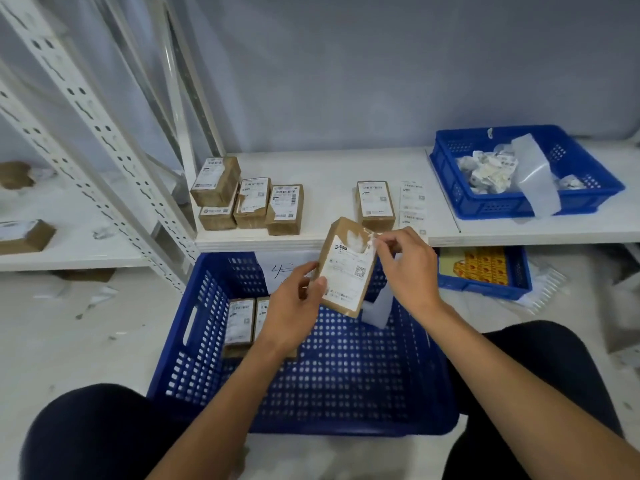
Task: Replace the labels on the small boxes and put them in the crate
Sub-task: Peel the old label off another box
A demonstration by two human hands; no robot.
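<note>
My left hand [294, 306] grips a small brown box [346, 268] by its lower left edge, above the big blue crate [311, 403]. The box carries a white label, partly torn away at the top. My right hand [405, 268] pinches the label's upper right corner. Two labelled boxes [242, 323] lie in the crate's left part. Several more small boxes [247, 199] sit on the white shelf [329, 168], and one single box [375, 204] lies further right beside a strip of fresh labels [412, 206].
A shallow blue tray [485, 202] with crumpled old labels and backing paper stands on the shelf at right. Under it is another blue tray [516, 275] with yellow packets. White perforated rack posts [104, 140] rise at left. My knees flank the crate.
</note>
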